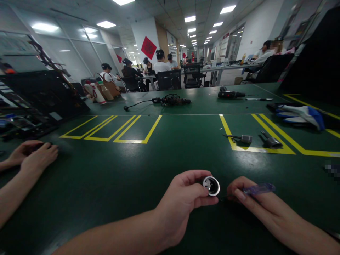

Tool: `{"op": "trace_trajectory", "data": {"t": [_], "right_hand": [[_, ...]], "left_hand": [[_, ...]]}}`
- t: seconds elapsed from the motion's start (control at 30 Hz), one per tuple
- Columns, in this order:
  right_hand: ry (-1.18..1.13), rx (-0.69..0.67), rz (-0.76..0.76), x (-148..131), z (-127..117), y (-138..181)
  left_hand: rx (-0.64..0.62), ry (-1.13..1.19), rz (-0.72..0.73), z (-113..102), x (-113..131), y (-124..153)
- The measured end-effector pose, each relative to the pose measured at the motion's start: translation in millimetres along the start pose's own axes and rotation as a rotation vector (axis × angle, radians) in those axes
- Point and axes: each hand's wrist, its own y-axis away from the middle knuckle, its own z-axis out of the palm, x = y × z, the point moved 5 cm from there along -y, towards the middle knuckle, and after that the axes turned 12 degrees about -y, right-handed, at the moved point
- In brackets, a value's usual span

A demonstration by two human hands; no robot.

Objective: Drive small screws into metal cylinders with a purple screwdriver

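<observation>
My left hand (183, 198) is closed around a short hollow metal cylinder (217, 186), its open end facing me and a dark hollow showing inside. Just to the right, my right hand (255, 203) pinches a screwdriver (261, 188) with a see-through purple handle. Its dark shaft points left toward the cylinder; whether the tip touches it I cannot tell. Beyond my hands, inside a yellow-taped box, lie a metal cylinder with a thin shaft (245, 139) and a second dark metal cylinder (273, 142).
Blue-and-white gloves (302, 115) lie at the right. Farther back on the green table (159, 159) are a power drill (231, 94) and a tool with a coiled cable (172, 100). A co-worker's hands (37, 156) work at the left, near black equipment (45, 99).
</observation>
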Motion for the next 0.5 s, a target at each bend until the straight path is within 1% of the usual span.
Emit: {"op": "trace_trajectory", "data": {"t": [0.17, 0.3, 0.4, 0.5], "right_hand": [[-0.016, -0.046, 0.043, -4.9, 1.9, 1.8], [0.008, -0.024, 0.058, -0.7, 1.3, 0.0], [0.027, 0.001, 0.042, 1.3, 0.3, -1.4], [0.038, -0.013, 0.041, -1.2, 0.9, -1.3]], "left_hand": [[-0.024, -0.005, 0.005, 0.7, 1.0, -0.3], [-0.027, -0.007, 0.004, 1.3, 1.7, 0.9], [-0.022, -0.006, 0.001, 1.7, 1.1, 0.8], [-0.031, -0.004, 0.008, 2.5, 0.6, 0.3]]}}
